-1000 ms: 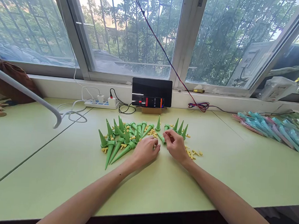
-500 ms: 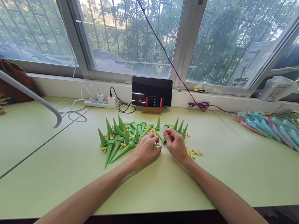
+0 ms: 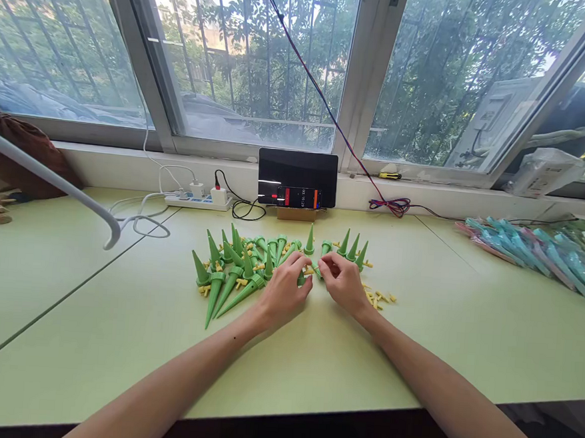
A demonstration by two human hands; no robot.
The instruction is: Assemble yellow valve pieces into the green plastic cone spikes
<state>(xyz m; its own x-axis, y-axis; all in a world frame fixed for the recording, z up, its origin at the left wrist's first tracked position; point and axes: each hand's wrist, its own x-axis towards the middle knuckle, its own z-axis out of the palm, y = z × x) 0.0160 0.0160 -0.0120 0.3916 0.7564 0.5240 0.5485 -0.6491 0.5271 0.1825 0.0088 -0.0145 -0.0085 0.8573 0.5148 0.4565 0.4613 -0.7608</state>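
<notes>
My left hand (image 3: 286, 286) has its fingers curled round a green plastic watering spike (image 3: 301, 280), most of it hidden by the fingers. A yellow T-shaped valve (image 3: 309, 270) shows just beyond those fingertips. My right hand (image 3: 342, 280) is closed in a pinch a short way to the right, and what lies between its fingertips is too small to make out. Part of another green spike (image 3: 317, 269) shows beside its fingertips. Around my left hand lie many green cone spikes (image 3: 227, 293), some upright, some on their sides. Several loose yellow valves (image 3: 380, 298) lie right of my right hand.
A black tablet (image 3: 298, 169) with a phone (image 3: 298, 198) before it stands at the back. Left of it are a power strip (image 3: 198, 202) and white cables. Bagged blue and pink items (image 3: 535, 252) lie at far right. A grey curved bar (image 3: 49, 179) crosses the left.
My left hand has shifted slightly up and left, and the yellow valve by its fingertips shows more clearly. My right hand has moved very slightly left.
</notes>
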